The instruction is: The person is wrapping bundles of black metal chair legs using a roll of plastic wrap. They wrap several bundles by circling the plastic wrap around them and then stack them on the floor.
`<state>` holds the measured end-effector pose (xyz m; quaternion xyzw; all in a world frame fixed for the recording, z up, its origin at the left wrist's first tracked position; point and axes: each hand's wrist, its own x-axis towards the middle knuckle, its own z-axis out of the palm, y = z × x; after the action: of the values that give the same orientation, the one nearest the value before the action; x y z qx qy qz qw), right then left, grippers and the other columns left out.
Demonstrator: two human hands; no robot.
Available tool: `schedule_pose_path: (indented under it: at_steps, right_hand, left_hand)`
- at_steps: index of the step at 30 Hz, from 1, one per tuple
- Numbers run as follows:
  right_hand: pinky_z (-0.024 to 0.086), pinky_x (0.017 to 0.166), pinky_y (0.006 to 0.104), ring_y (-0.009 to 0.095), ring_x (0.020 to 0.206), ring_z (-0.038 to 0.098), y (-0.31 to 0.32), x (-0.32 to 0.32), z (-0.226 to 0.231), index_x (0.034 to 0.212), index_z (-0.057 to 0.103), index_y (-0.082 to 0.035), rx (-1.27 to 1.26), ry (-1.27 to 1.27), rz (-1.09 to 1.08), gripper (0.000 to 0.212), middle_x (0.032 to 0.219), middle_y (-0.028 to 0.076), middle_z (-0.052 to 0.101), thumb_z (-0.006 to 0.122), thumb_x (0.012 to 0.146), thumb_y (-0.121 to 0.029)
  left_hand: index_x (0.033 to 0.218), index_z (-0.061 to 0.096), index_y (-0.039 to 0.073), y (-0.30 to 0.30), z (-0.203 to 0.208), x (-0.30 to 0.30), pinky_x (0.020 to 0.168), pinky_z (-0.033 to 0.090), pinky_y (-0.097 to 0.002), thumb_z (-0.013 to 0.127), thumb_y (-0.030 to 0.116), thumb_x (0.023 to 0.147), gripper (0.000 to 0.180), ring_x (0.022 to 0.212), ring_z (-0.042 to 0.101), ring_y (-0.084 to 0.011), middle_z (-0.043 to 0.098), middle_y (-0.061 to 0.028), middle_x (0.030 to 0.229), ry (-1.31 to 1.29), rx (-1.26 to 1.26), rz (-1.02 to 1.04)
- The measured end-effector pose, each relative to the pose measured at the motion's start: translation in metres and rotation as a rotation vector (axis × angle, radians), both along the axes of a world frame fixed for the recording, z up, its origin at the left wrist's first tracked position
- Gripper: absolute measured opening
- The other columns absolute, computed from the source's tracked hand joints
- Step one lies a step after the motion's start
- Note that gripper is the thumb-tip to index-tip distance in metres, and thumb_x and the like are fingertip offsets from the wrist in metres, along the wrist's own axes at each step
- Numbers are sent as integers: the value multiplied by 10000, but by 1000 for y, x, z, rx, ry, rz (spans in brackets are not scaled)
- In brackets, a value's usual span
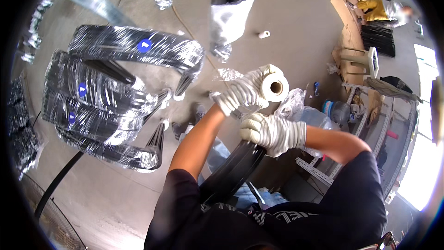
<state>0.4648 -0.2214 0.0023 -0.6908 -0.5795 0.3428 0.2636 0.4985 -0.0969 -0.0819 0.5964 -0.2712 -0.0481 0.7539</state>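
Note:
My left hand (243, 91), in a striped work glove, is closed around a roll of clear stretch film (275, 97). The roll's hollow core faces up toward me. Just below it, my gloved right hand (274, 134) grips the upper end of a long, glossy black profile piece (233, 170). The black piece slants down toward my body, and its lower end is hidden by my shirt. Film appears between the two hands, though how it is attached is hard to see. Crumpled clear film (292, 104) hangs beside the roll.
Film-wrapped black curved parts (134, 41) stand at left. Another wrapped black piece (231, 14) is at the top. A small white roll (264, 34) lies on the floor. To the right are a large water bottle (340, 111), a metal rack (319, 172), a stool (370, 62) and a person (393, 14).

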Motion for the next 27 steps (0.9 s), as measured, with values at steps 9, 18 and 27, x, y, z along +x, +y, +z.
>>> schedule_pose_path:
  at_steps: [9,18,27]
  right_hand:
    - [427,892,396,345,1051,511,-55,-52,62,1195,444,26,-141,-414,-978,565,1206,195,459,608,657,-30]
    - [317,1007,342,187,1207,370,-138,-59,-68,1288,384,-53,290,17,-1517,942,1280,90,432,853,522,-337]
    - [438,861,286,131,972,534,-154,-68,-32,1138,493,-58,218,388,-1756,762,1030,41,570,855,501,-267]
  left_hand:
    - [1137,513,102,-69,1,11,891,404,-280,709,-11,600,583,976,513,-140,550,-3,1056,243,-227,-384]
    - [1103,526,89,-123,-14,-7,887,417,-317,774,92,600,560,1088,440,-186,497,-58,1105,152,-69,-397]
    - [1288,326,91,-77,6,-32,792,475,-361,694,232,730,684,958,586,-238,593,-114,1035,493,919,-592]
